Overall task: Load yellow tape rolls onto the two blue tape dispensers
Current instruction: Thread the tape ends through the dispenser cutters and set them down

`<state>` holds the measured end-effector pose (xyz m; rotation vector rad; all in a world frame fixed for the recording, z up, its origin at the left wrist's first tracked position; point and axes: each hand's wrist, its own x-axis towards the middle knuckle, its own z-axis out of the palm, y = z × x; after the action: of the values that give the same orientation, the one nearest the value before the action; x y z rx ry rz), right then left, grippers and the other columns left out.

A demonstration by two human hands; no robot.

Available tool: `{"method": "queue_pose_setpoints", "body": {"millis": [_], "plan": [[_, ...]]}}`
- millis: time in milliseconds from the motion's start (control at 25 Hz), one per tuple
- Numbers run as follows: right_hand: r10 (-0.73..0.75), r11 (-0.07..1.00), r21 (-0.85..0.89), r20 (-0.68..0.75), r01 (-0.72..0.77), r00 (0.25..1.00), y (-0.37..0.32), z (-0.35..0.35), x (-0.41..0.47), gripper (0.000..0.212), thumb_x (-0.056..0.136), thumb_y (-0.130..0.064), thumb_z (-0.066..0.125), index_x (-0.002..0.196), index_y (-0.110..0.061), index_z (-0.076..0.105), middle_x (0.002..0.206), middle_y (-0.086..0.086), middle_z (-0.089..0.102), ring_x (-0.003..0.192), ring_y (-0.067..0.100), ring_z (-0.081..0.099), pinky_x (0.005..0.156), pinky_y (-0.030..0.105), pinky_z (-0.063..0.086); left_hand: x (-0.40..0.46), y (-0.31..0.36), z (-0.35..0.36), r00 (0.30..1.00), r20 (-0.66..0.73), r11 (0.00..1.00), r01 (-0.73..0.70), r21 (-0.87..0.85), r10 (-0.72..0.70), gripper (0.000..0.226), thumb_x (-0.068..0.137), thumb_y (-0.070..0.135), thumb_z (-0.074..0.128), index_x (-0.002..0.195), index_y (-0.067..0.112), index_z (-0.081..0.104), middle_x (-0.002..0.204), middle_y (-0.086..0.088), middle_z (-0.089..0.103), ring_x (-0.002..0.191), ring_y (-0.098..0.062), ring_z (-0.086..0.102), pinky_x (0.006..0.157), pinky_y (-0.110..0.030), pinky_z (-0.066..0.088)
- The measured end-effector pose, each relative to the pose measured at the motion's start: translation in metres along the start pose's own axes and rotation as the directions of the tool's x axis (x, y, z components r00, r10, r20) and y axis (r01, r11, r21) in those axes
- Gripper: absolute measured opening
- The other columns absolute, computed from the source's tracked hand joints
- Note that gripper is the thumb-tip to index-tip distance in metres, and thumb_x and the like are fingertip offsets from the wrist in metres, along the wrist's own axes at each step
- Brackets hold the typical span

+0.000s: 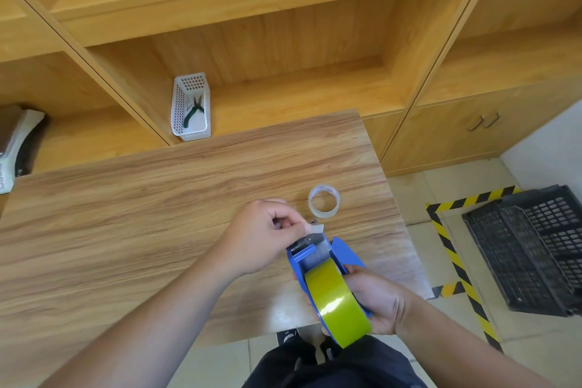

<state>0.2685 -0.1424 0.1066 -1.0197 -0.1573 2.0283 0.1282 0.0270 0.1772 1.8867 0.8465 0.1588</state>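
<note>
1 blue tape dispenser is in view, held above the near right corner of the wooden table. 1 yellow tape roll sits mounted on it, at the end nearest the person. The right hand is wrapped around the dispenser from its right side, beside the roll. The left hand reaches in from the left, its fingertips pinched on the free end of tape, a pale strip at the dispenser's far end just above the dark roller.

1 clear tape roll lies flat on the table just beyond the dispenser, apart from both hands. On the shelf of the wooden shelving behind the table stands 1 white perforated basket with 1 pair of black-handled pliers inside. On the tiled floor to the right rests 1 black plastic crate within yellow-and-black hazard tape. A white and dark object at the left edge is cut off and cannot be identified.
</note>
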Motion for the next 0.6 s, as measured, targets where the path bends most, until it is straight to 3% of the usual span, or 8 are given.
{"method": "queue_pose_setpoints", "body": {"millis": [80,200,320,400,480,600], "plan": [[-0.041,0.999,-0.024,-0.034,0.040,0.999,0.003,0.000,-0.002,0.021,0.087,0.002,0.062,0.105,0.000,0.072,0.080,0.014,0.073,0.067,0.024,0.073,0.061,0.034,0.059,0.001,-0.001,-0.003,0.998,-0.022,0.998,0.056,-0.042,-0.057,0.015,0.084,0.030,0.081,0.070,0.028,0.078,0.066,0.004,0.062,0.060,-0.007,0.047,0.062,-0.025,0.040],[-0.076,0.994,-0.082,-0.056,0.071,0.996,0.007,0.004,-0.005,0.026,0.080,0.001,0.068,0.105,-0.001,0.074,0.085,0.014,0.077,0.074,0.025,0.076,0.065,0.034,0.060,0.003,-0.002,-0.016,0.989,-0.076,0.988,0.122,-0.090,-0.129,0.012,0.082,0.037,0.080,0.075,0.028,0.080,0.077,-0.011,0.072,0.067,-0.015,0.058,0.070,-0.038,0.048],[-0.076,0.986,-0.153,-0.035,0.070,0.996,0.010,0.006,-0.005,0.029,0.079,0.002,0.069,0.108,0.000,0.074,0.090,0.014,0.078,0.081,0.027,0.076,0.072,0.037,0.060,0.003,-0.005,-0.029,0.980,-0.070,0.977,0.177,-0.117,-0.185,0.011,0.085,0.030,0.082,0.075,0.025,0.080,0.080,-0.006,0.077,0.071,-0.019,0.066,0.075,-0.039,0.051],[-0.082,0.970,-0.232,-0.012,0.077,0.997,0.010,0.007,-0.003,0.032,0.084,0.007,0.066,0.116,0.004,0.069,0.098,0.015,0.076,0.089,0.030,0.074,0.081,0.041,0.058,-0.002,-0.006,-0.029,0.971,-0.010,0.955,0.233,-0.185,-0.238,0.015,0.081,0.033,0.084,0.073,0.022,0.079,0.066,0.003,0.069,0.056,-0.010,0.053,0.064,-0.032,0.041],[-0.105,0.948,-0.301,0.024,0.107,0.994,0.011,0.010,-0.003,0.031,0.089,0.015,0.060,0.119,0.010,0.065,0.102,0.016,0.074,0.094,0.032,0.072,0.087,0.042,0.055,-0.007,-0.009,-0.024,0.955,0.079,0.916,0.296,-0.272,-0.285,0.019,0.074,0.037,0.082,0.070,0.019,0.076,0.068,0.000,0.057,0.054,-0.011,0.038,0.061,-0.030,0.031],[-0.126,0.916,-0.373,0.078,0.146,0.989,0.007,0.016,-0.007,0.026,0.089,0.020,0.057,0.112,0.010,0.066,0.098,0.013,0.073,0.091,0.027,0.071,0.083,0.037,0.054,-0.015,-0.013,-0.012,0.918,0.187,0.836,0.396,-0.380,-0.350,0.019,0.084,0.017,0.080,0.067,0.018,0.073,0.066,-0.001,0.056,0.053,-0.010,0.038,0.055,-0.023,0.034]]}}
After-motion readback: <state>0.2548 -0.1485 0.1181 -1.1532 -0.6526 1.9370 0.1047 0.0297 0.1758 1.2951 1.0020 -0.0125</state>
